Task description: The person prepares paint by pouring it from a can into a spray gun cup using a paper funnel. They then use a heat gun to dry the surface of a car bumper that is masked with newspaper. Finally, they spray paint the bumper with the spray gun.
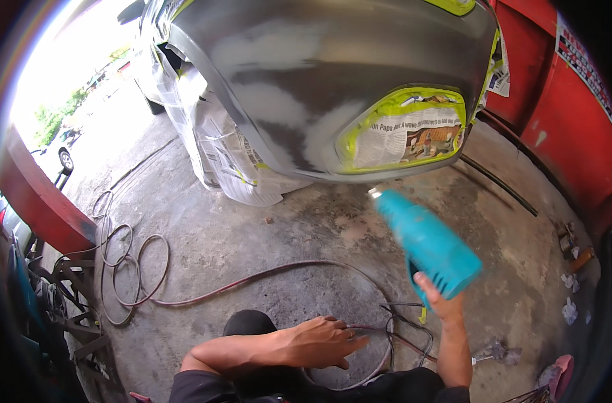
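Note:
My right hand (446, 303) is closed round the handle of a teal heat gun (432, 245). The gun's metal nozzle tilts up and to the left, just below the lower edge of a car bumper (272, 87), apart from it. Dark grey with paler sanded patches, the bumper fills the upper middle. Newspaper (386, 144) edged with lime-green tape covers its recess on the right. Over my knee hangs my left hand (323, 341), its fingers loosely stretched and nothing seen in them. White masking paper (215, 151) drapes the car's side at the left.
A long hose (245, 279) loops across the concrete floor (306, 232) on the left and ahead of me. A dark cable (423, 329) lies near my right forearm. Red panels (541, 74) stand at the right, a red post (47, 195) at the left. Crumpled scraps (569, 310) lie far right.

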The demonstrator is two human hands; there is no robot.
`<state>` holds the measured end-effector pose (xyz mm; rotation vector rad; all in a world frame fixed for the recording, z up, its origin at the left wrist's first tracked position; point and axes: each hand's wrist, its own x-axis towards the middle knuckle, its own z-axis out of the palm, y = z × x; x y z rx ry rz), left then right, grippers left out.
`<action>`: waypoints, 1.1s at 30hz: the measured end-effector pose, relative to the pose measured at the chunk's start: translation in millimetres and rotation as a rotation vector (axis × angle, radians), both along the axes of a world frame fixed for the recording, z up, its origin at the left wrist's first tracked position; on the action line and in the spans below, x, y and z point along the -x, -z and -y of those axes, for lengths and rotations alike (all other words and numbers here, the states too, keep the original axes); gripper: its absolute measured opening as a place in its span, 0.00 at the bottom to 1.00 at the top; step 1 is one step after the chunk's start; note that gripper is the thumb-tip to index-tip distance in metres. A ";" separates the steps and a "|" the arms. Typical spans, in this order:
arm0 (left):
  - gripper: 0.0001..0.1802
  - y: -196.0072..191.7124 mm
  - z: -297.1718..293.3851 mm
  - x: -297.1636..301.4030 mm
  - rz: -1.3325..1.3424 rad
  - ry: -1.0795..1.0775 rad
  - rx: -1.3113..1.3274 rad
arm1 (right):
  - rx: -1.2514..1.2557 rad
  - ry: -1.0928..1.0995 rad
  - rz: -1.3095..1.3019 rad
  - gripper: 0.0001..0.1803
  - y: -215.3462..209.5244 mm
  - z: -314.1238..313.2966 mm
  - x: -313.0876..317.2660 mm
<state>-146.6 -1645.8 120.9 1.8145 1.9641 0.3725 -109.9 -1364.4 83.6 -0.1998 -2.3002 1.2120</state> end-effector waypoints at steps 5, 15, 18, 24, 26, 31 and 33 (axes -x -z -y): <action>0.38 5.8 0.7 -0.9 -0.007 -0.017 0.001 | -0.005 -0.279 0.208 0.19 -20.6 28.1 9.7; 0.37 6.2 6.7 0.8 0.013 -0.007 -0.039 | 0.402 -0.446 0.030 0.20 37.5 8.6 0.3; 0.37 1.0 5.9 -0.8 0.024 -0.005 -0.004 | -0.151 -0.205 0.083 0.19 18.4 25.5 0.3; 0.37 -5.4 3.2 0.9 0.017 -0.011 0.003 | 0.004 0.322 -0.144 0.06 7.1 -25.6 19.5; 0.37 -8.9 0.7 2.4 0.021 -0.010 0.037 | 0.208 0.412 -0.147 0.05 -10.9 -44.1 26.3; 0.36 -8.6 -8.5 0.6 0.005 -0.006 0.083 | 0.440 0.421 -0.238 0.05 -23.1 -66.7 21.6; 0.35 -8.6 -10.7 1.3 -0.008 -0.011 0.103 | 0.455 0.278 -0.191 0.05 -21.0 -53.3 10.7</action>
